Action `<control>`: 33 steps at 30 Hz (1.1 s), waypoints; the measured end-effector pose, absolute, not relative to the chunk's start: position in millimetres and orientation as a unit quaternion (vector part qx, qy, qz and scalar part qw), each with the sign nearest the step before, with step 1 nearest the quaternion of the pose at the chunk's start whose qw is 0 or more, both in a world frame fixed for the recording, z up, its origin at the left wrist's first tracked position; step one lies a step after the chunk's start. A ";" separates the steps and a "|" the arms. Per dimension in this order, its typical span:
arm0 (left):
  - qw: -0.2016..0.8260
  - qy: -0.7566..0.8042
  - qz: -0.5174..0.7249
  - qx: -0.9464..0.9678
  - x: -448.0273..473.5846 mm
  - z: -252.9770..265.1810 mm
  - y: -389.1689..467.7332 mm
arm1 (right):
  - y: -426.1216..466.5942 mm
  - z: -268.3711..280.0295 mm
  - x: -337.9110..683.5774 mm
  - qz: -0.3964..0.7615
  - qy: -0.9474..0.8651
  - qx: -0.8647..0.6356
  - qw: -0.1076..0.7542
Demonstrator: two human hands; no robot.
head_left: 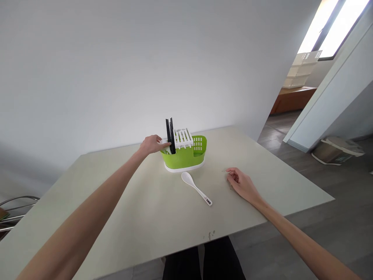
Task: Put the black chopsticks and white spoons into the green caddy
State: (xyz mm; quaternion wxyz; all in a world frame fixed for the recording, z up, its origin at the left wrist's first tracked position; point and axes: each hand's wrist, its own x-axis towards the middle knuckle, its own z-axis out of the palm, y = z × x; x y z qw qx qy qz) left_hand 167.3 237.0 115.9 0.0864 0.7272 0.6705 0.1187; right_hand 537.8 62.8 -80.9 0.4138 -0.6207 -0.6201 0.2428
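Note:
A green cutlery holder with a white base stands at the back of the table. Black chopsticks rise upright from its left part, and a white slotted rack sits over its middle. My left hand reaches to the holder's left end, thumb and fingers closed around a white piece beside the chopsticks; its kind is mostly hidden. In front of the holder lies a white spoon, bowl toward the holder. To the right, my right hand rests on the table with loosely bent fingers, holding nothing visible.
The pale table meets a plain wall behind. Small stains mark its front edge. Metal chair rails show at far left. A bin stands on the floor at right, and clear stacked boxes near the window.

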 end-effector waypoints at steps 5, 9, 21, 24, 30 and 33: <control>0.070 0.676 0.126 0.722 170.4 107.1 236.8 | 63.5 -81.3 538.3 0.245 -0.619 -0.623 0.411; 0.074 0.690 0.149 0.704 166.8 106.7 235.7 | 63.8 -81.6 539.0 0.251 -0.615 -0.623 0.413; 0.085 0.696 0.203 0.684 169.4 104.6 237.4 | 63.1 -77.0 538.8 0.259 -0.604 -0.622 0.425; 0.085 0.693 0.204 0.686 170.6 102.6 234.2 | 63.1 -76.4 538.7 0.259 -0.602 -0.624 0.426; 0.066 0.656 0.296 0.691 168.0 89.9 211.4 | 61.8 -77.0 539.8 0.256 -0.607 -0.626 0.418; 0.053 0.632 0.385 0.671 156.3 76.3 194.9 | 61.4 -76.6 540.5 0.248 -0.613 -0.625 0.414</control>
